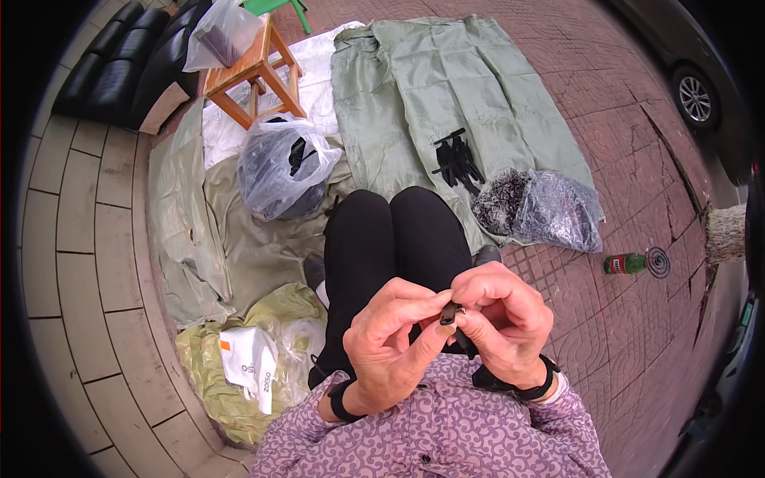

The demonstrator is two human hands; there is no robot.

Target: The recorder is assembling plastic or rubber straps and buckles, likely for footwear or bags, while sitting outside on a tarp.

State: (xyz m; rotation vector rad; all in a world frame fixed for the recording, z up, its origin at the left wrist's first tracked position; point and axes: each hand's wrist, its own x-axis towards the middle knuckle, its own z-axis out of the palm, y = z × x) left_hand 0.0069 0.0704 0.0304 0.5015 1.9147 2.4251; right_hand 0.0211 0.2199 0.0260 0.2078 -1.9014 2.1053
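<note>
Above my lap, my left hand (392,333) and my right hand (510,323) meet fingertip to fingertip. Both are closed in a pinch on a small glossy black piece (449,315). A dark part of it runs down below the right fingers, and its exact kind is too small and covered to make out. Past my knees lie several black strip-like pieces (457,162) in a loose bunch on a grey-green sheet (446,72). To their right, a heap of small dark parts (501,203) spills beside a clear plastic bag (562,213) filled with dark items.
Left of my knees stands a translucent bag (283,171) of black things, near a wooden stool (239,70) bearing another bag. Crumpled yellow plastic (203,362) and a white bag (249,362) lie at lower left. A green bottle (624,264) rests on the right-hand paving.
</note>
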